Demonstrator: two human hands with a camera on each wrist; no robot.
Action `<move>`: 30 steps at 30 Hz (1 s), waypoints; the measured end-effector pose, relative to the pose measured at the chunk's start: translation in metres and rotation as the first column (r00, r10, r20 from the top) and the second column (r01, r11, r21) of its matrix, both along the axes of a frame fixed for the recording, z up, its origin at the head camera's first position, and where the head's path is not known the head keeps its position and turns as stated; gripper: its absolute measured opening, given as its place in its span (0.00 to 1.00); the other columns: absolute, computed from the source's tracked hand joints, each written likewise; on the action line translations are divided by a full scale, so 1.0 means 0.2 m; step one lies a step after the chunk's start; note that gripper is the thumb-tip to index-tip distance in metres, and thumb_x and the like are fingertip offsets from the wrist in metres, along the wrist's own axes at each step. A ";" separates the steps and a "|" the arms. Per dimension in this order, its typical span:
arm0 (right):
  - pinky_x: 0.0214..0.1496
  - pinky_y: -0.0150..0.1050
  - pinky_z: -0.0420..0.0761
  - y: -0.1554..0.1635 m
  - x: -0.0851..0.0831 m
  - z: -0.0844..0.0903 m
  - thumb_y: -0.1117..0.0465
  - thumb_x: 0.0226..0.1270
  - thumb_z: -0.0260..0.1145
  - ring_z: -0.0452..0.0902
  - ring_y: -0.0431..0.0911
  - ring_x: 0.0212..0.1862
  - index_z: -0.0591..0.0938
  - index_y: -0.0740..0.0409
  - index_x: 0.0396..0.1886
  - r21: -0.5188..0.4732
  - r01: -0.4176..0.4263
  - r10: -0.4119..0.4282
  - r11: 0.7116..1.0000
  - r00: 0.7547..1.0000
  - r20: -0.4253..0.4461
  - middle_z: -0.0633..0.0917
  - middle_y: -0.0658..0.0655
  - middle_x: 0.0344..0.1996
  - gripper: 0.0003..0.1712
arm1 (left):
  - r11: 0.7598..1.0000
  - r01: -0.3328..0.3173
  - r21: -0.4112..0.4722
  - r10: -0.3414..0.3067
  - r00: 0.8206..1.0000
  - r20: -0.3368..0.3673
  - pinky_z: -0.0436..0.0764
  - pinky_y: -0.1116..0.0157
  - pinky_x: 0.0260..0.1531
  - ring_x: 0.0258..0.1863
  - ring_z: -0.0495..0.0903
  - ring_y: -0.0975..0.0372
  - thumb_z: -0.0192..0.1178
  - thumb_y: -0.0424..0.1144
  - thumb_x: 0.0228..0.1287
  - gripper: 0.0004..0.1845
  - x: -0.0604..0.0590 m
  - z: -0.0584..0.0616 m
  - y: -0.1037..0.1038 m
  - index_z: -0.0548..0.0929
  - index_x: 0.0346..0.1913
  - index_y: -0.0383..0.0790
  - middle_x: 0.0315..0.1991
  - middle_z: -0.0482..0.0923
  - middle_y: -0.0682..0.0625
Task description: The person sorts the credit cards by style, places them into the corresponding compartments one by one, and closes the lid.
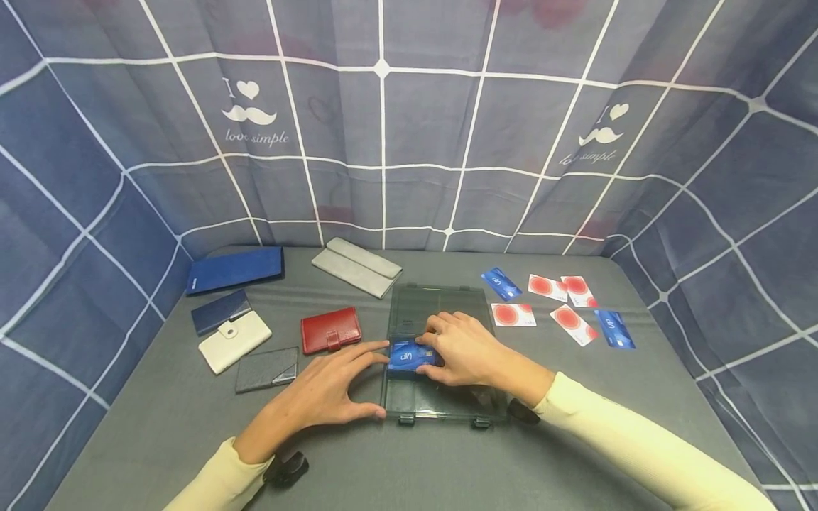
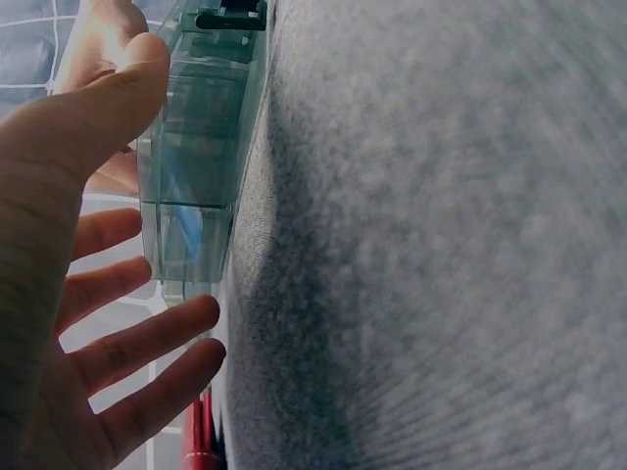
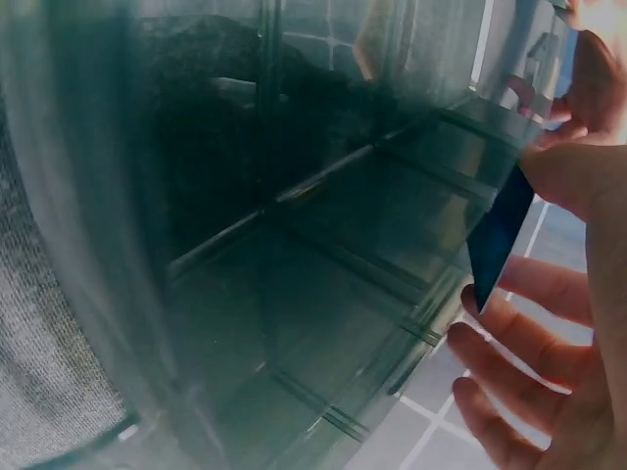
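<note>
A blue card marked VIP (image 1: 404, 357) lies over the left part of a see-through dark green plastic box (image 1: 415, 399) with compartments. My right hand (image 1: 465, 348) pinches the card's right end between thumb and fingers; in the right wrist view the card (image 3: 502, 235) appears tilted at the box's upper edge. My left hand (image 1: 326, 387) is spread, its fingertips at the box's left side, thumb near the front left corner. From the left wrist view, the left fingers (image 2: 147, 343) are straight and hold nothing. How deep the card sits in the box cannot be told.
Right of the box lie several loose cards, among them a blue one (image 1: 615, 328) and a red-and-white one (image 1: 513, 314). To the left are a red wallet (image 1: 331, 329), a cream wallet (image 1: 235, 342), a grey card holder (image 1: 265, 370), and a blue wallet (image 1: 234, 270). A curtain surrounds the table.
</note>
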State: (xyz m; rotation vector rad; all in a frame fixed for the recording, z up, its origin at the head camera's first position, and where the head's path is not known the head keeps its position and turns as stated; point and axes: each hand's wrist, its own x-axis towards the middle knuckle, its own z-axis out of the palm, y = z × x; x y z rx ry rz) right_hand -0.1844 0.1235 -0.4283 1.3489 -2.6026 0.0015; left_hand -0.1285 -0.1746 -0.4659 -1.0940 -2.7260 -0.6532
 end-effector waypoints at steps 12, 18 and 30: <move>0.54 0.45 0.85 -0.01 0.01 -0.01 0.30 0.68 0.72 0.83 0.45 0.54 0.92 0.47 0.55 0.015 -0.041 0.041 0.999 0.999 -0.029 0.88 0.47 0.49 0.31 | 1.000 0.005 0.012 -0.005 1.000 -0.004 0.86 0.55 0.56 0.68 0.81 0.61 0.78 0.70 0.54 0.41 0.00 0.00 0.00 0.83 0.67 0.53 0.76 0.74 0.57; 0.55 0.45 0.85 0.09 -0.02 0.01 0.35 0.68 0.75 0.84 0.46 0.55 0.92 0.47 0.53 -0.067 -0.044 0.045 0.997 0.999 0.015 0.89 0.46 0.51 0.26 | 1.000 0.002 0.020 -0.002 1.000 -0.017 0.86 0.55 0.54 0.67 0.82 0.60 0.79 0.70 0.53 0.41 0.00 -0.01 -0.01 0.84 0.67 0.53 0.76 0.75 0.56; 0.44 0.54 0.86 0.58 -0.30 -0.08 0.47 0.67 0.79 0.88 0.57 0.53 0.88 0.55 0.58 -0.316 0.391 -0.341 0.865 0.918 0.203 0.89 0.57 0.53 0.25 | 0.999 0.016 0.029 -0.016 1.000 -0.027 0.86 0.54 0.54 0.66 0.82 0.60 0.78 0.70 0.53 0.42 0.00 -0.02 0.00 0.84 0.67 0.53 0.76 0.74 0.56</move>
